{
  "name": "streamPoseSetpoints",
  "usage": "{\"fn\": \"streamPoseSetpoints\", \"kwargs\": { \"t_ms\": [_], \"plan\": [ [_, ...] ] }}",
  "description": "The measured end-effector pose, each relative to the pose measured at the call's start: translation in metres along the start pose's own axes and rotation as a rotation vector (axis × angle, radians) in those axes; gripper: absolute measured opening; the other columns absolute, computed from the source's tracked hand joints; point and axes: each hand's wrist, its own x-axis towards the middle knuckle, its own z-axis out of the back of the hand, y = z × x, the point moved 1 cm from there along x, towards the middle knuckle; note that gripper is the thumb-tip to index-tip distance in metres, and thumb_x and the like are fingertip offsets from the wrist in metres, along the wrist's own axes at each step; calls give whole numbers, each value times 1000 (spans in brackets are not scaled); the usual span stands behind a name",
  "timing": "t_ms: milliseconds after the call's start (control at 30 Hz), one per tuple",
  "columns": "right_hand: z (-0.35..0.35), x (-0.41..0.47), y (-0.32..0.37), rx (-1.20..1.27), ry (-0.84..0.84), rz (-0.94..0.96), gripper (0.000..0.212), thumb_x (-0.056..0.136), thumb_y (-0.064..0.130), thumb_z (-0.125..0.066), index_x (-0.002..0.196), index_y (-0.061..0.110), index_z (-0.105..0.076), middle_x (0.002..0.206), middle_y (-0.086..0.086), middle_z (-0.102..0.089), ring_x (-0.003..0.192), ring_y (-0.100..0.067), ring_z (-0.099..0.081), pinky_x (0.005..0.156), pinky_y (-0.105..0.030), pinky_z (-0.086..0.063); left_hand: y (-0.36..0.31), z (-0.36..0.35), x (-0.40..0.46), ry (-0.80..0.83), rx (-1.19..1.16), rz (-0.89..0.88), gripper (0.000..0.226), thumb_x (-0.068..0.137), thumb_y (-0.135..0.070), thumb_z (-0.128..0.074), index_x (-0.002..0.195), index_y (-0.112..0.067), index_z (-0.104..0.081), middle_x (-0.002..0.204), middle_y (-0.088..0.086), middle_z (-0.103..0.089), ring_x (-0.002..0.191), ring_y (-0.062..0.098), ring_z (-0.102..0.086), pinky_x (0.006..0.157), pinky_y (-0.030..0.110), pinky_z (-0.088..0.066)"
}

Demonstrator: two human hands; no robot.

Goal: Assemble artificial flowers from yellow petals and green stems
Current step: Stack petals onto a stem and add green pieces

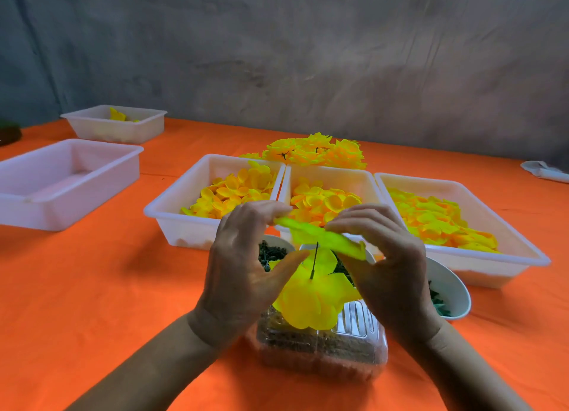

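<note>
Over clear box [320, 349], your left hand [243, 266] and right hand [391, 262] pinch one petal layer [323, 238] onto stem [314, 261]; finished flowers [314, 151] piled, petal trays [215, 192] remain full.

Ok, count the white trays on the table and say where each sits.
5. Three in a row behind the hands: left tray, middle tray, right tray, all holding petals. An empty tray at far left; a small tray behind it.

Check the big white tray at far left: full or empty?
Empty. The white tray shows only its bare pale floor; no petals lie inside.
</note>
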Motion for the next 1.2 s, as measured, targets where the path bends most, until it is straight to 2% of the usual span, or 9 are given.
{"fn": "streamPoseSetpoints", "kwargs": {
  "t_ms": [100,200,333,467,633,833,1000,1100,1200],
  "plan": [
    [-4,4,4,270,-8,-320,14,76,8,-75,81,21,-72,80,4,-72,81,-17,-66,72,-28,-50,-5,-3,-9,-103,-71,156,44,68,-35,-79,99,-17,-51,94,0,-58,87,11,-54,75,27,-47],
    [-5,8,5,553,53,-515,12,80,5,-69,80,16,-74,80,2,-74,73,-8,-66,68,-21,-51,-12,-2,-11,-185,-4,72,30,75,-31,-73,87,-11,-55,87,3,-56,83,17,-54,75,26,-46],
    [-4,10,7,727,129,-628,7,79,7,-67,82,7,-73,82,-4,-75,73,-10,-68,65,-19,-51,-20,-9,-7,-97,4,69,24,77,-32,-70,79,-8,-68,70,1,-60,68,19,-56,65,40,-49],
    [-5,7,8,824,194,-692,10,79,5,-65,77,9,-75,78,-5,-74,68,-11,-68,59,-19,-51,-21,-16,-10,-20,-43,220,13,71,-28,-74,69,-15,-72,64,-3,-62,64,9,-55,63,33,-47],
    [-5,2,3,746,236,-674,17,72,16,-68,84,5,-73,79,-5,-74,70,-12,-67,62,-20,-51,-16,-20,-13,4,-152,408,8,65,-27,-72,65,-19,-72,63,-6,-65,60,3,-52,60,22,-43],
    [-3,0,0,668,252,-588,9,71,20,-71,79,21,-76,72,3,-72,67,-8,-65,62,-21,-51,-15,-22,-12,-8,-209,428,3,64,-24,-72,64,-26,-70,63,-4,-65,57,8,-52,60,28,-46],
    [-2,-2,-3,646,268,-527,11,71,23,-72,82,26,-76,75,3,-72,69,-7,-66,62,-20,-52,-16,-23,-10,-6,-238,430,10,65,-23,-71,62,-31,-68,59,-15,-62,57,5,-52,60,24,-45],
    [-2,-3,-5,590,256,-474,8,71,24,-75,80,23,-76,75,0,-71,71,-10,-63,63,-26,-53,-15,-23,-10,0,-232,417,19,65,-22,-71,59,-38,-63,59,-20,-60,57,4,-51,59,19,-43],
    [-2,-1,-4,365,207,-271,9,72,23,-74,81,24,-75,78,6,-70,81,-20,-64,69,-40,-52,-15,-24,-10,-5,-240,432,8,64,-18,-71,61,-26,-70,56,-19,-58,55,4,-49,57,19,-42]
  ]
}}
